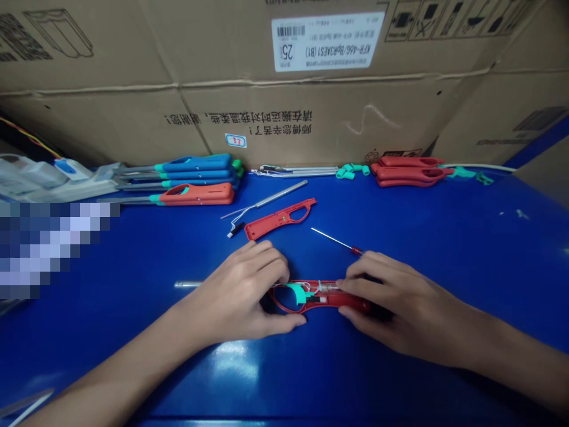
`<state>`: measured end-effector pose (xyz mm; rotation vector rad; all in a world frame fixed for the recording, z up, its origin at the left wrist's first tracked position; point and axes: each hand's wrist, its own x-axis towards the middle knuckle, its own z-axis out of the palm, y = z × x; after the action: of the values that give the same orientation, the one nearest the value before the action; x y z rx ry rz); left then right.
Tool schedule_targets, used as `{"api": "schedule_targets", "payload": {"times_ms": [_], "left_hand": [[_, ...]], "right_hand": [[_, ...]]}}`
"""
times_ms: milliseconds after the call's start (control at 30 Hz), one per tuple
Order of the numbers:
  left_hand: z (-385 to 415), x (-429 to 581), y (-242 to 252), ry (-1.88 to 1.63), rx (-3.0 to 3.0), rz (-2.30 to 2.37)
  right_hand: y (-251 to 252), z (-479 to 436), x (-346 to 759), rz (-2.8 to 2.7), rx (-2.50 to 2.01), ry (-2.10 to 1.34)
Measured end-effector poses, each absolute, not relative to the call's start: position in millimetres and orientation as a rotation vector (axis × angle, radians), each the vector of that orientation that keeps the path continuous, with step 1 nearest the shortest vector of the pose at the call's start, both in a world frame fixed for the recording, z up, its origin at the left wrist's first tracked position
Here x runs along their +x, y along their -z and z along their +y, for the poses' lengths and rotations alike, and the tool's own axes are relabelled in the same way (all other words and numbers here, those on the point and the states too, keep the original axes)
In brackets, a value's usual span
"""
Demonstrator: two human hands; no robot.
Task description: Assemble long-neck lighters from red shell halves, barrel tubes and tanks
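A red half shell of a long-nosed lighter [331, 301] lies open side up in front of me, with white wires and a clear part inside. Its teal trigger [297, 293] sits by the finger loop, and the metal tube [187, 285] sticks out left from under my wrist. My left hand [249, 290] is closed round the loop end, thumb at the near edge. At the other end, my right hand [391, 302] pinches the handle, fingertips on the inner part. A thin screwdriver [335, 238] points out beyond my right knuckles; whether that hand holds it is hidden.
Beyond my hands lie another red half shell [280, 219] and a metal tube with wires [280, 193]. Blue lighters [200, 169] and orange-red ones are stacked left, red shells [411, 171] right. Teal pieces [351, 171] lie by a large cardboard box [249, 101].
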<state>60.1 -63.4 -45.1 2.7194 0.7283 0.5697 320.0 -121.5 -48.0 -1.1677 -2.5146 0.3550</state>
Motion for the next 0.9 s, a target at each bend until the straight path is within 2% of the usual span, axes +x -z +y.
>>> {"api": "schedule_targets", "payload": {"times_ms": [900], "left_hand": [[-63.5, 60.9, 44.2, -0.498, 2.708, 0.764]], "right_hand": [[52.0, -119.5, 320.6, -2.479, -1.113, -0.392]]}}
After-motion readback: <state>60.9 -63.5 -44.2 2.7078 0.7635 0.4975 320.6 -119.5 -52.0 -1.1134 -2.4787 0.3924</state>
